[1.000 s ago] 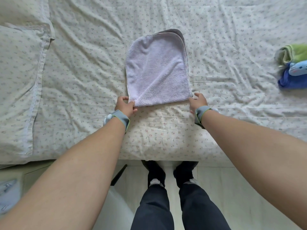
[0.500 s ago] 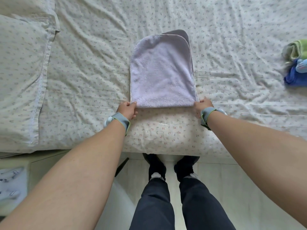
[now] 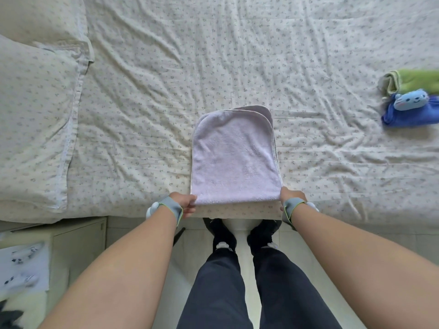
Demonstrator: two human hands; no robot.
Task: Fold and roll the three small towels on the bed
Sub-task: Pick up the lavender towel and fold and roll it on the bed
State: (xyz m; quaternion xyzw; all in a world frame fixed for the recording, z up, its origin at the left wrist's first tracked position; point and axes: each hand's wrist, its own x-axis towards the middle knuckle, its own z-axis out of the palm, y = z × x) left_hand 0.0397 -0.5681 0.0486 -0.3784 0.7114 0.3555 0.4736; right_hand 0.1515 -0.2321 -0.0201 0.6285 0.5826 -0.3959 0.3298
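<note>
A lilac towel point(image 3: 234, 155), folded in half, lies flat on the bed point(image 3: 213, 55) with its near edge almost at the mattress's front edge. My left hand point(image 3: 186, 203) pinches its near left corner. My right hand point(image 3: 291, 197) pinches its near right corner. Both wrists wear grey bands. At the far right lie a rolled green towel point(image 3: 413, 80) and, just in front of it, a blue towel point(image 3: 408, 111) with a cat face on it.
A pillow point(image 3: 35, 119) covers the bed's left part. Below it stands a low cabinet point(image 3: 78, 243). My legs and dark slippers point(image 3: 221, 233) are on the pale floor close to the bed's front edge.
Both hands have drawn the lilac towel toward me to the bed's front edge, keeping hold of its near corners. The fold has been pulled straight.
</note>
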